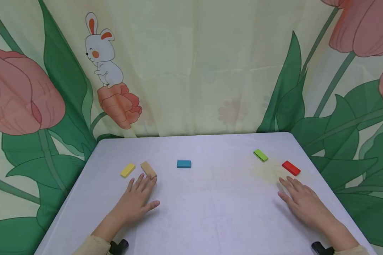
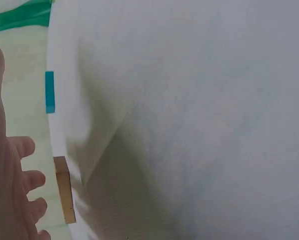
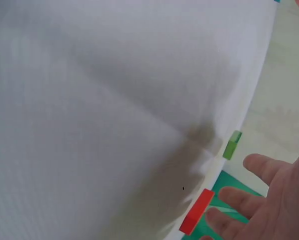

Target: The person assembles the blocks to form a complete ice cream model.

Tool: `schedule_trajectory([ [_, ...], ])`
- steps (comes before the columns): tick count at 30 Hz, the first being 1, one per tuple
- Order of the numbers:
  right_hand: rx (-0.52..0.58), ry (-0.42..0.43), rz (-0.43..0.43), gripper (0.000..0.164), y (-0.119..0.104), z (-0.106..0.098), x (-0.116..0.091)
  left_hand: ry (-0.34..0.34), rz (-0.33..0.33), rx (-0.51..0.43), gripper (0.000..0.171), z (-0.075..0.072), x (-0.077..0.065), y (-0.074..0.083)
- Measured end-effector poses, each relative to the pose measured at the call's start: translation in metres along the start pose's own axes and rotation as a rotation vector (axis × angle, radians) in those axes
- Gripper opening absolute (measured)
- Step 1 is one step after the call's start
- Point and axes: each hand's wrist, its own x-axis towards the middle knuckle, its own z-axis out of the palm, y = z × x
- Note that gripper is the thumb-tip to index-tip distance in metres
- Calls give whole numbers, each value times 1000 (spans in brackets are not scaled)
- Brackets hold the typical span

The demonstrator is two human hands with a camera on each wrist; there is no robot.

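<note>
Left hand (image 1: 134, 202) first: palm down, fingers straight and a bit spread, thumb out to the side, nothing held. Tan block (image 1: 148, 169) sits right at its fingertips; head view overlaps them, but from the wrist I see a gap, so I'd log it as apart. Yellow block (image 1: 127, 170) lies just ahead of those fingers, slightly left; blue block (image 1: 183, 164) is farther ahead to the right, well apart. Right hand (image 1: 303, 205) is also spread and holding nothing, with red block (image 1: 291, 168) just past its fingertips and green block (image 1: 260, 155) farther out, ahead and to the left. All five lie flat on the white table (image 1: 217, 212) under both hands. Handling, my guess: light, stiff, wood-like, hard to break; painted ones maybe a little slick. I'd pinch each across its narrow width near the middle, thumb against fingers, since they sit low and an end grip could swivel them. Beyond the hands, past the table's far edge: printed curtain (image 1: 223, 71).
</note>
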Motion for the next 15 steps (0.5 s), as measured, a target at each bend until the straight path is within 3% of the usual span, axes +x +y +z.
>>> schedule_trajectory([
  [15,27,-30,68,88,21,-4,21,-42,-71,-28,91,4,21,-20],
])
